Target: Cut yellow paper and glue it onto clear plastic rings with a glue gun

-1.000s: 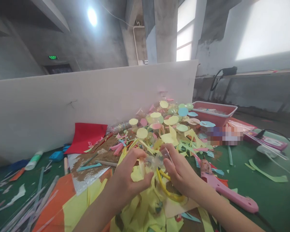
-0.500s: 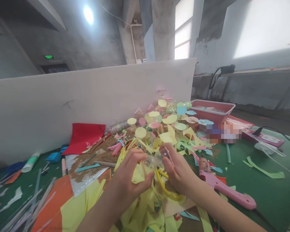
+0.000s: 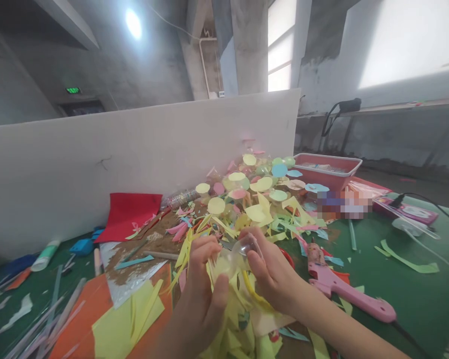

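My left hand (image 3: 205,289) is curled round one side of a clear plastic piece with rounded, cup-like ends (image 3: 224,263). The other side, a shiny clear dome (image 3: 247,245), is gripped by the fingers of my right hand (image 3: 273,267). Whether this is one piece or two pressed together I cannot tell. A yellow loop (image 3: 251,289) lies just under my right hand, and part of a red curved handle (image 3: 287,257) shows behind it. Yellow paper scraps (image 3: 230,334) lie below both hands.
Paper discs on clear plastic pieces (image 3: 262,184) are heaped ahead, before a white panel (image 3: 142,149). A pink glue gun (image 3: 359,299) lies to the right with its cable. Farther back stands a pink basket (image 3: 327,164). Orange sheets (image 3: 78,319) and a red sheet (image 3: 132,214) lie left.
Both hands have turned the clear plastic piece, so its dome faces up more. My left hand has tipped more upright. The red curved handle has come into sight.
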Action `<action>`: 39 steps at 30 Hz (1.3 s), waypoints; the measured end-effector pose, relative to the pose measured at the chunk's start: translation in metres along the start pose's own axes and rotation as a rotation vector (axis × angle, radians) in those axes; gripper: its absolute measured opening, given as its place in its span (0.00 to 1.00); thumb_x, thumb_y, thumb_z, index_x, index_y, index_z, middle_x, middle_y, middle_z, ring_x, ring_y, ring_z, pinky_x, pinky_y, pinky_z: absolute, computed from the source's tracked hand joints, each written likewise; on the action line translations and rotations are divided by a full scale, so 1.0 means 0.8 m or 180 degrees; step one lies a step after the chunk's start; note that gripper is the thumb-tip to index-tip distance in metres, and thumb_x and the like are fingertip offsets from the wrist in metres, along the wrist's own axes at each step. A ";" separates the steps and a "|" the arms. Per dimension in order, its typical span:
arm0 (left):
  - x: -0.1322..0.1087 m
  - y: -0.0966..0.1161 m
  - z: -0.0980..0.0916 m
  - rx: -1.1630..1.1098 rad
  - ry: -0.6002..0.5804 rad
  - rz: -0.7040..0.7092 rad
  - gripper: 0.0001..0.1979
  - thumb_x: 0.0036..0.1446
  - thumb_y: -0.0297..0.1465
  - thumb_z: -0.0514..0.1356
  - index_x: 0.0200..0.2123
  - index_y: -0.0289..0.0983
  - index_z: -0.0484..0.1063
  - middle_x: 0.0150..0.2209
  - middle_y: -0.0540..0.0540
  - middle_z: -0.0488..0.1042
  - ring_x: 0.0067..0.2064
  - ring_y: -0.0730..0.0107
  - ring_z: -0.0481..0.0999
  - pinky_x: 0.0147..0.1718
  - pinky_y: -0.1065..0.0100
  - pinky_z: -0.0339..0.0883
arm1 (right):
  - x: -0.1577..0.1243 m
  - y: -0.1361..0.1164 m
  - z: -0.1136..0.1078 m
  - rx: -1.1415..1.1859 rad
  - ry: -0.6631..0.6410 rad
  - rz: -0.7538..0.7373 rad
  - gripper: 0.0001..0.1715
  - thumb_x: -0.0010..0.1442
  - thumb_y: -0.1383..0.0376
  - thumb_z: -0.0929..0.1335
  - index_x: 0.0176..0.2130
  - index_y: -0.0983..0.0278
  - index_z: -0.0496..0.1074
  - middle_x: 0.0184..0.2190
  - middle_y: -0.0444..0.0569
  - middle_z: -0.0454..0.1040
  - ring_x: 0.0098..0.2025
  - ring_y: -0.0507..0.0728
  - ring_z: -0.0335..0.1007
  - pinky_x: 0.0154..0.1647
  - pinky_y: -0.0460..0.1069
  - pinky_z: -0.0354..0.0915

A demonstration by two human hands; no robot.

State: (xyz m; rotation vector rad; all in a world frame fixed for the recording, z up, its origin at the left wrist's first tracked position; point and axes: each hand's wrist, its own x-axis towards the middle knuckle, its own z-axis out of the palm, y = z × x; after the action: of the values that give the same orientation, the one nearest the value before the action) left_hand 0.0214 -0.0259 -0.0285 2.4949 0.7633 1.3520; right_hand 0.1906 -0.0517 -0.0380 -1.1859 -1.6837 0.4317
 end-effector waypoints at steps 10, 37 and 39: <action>-0.003 0.009 0.025 -0.0407 0.0681 0.0069 0.06 0.66 0.35 0.44 0.42 0.44 0.57 0.37 0.47 0.58 0.42 0.62 0.61 0.40 0.60 0.59 | -0.008 -0.004 0.004 -0.0135 0.0059 -0.0171 0.20 0.67 0.52 0.50 0.37 0.62 0.59 0.25 0.43 0.61 0.25 0.56 0.60 0.26 0.50 0.57; -0.013 0.003 0.022 -0.0248 0.0586 -0.0054 0.07 0.66 0.34 0.44 0.45 0.45 0.57 0.41 0.46 0.60 0.44 0.61 0.63 0.39 0.59 0.61 | -0.009 -0.001 0.008 -0.0232 0.0113 -0.0342 0.17 0.67 0.54 0.51 0.37 0.61 0.57 0.24 0.42 0.60 0.23 0.55 0.58 0.25 0.48 0.55; -0.013 0.009 0.024 -0.0261 0.0667 -0.0196 0.07 0.66 0.35 0.43 0.45 0.45 0.57 0.41 0.46 0.59 0.44 0.60 0.62 0.41 0.57 0.59 | -0.008 -0.002 0.008 -0.0240 0.0104 -0.0323 0.17 0.67 0.54 0.51 0.37 0.61 0.57 0.24 0.41 0.60 0.23 0.54 0.58 0.25 0.48 0.55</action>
State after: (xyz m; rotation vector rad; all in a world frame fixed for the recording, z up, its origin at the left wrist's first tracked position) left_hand 0.0353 -0.0360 -0.0439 2.2733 0.8009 1.6062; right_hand 0.1847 -0.0566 -0.0428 -1.1498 -1.7363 0.2867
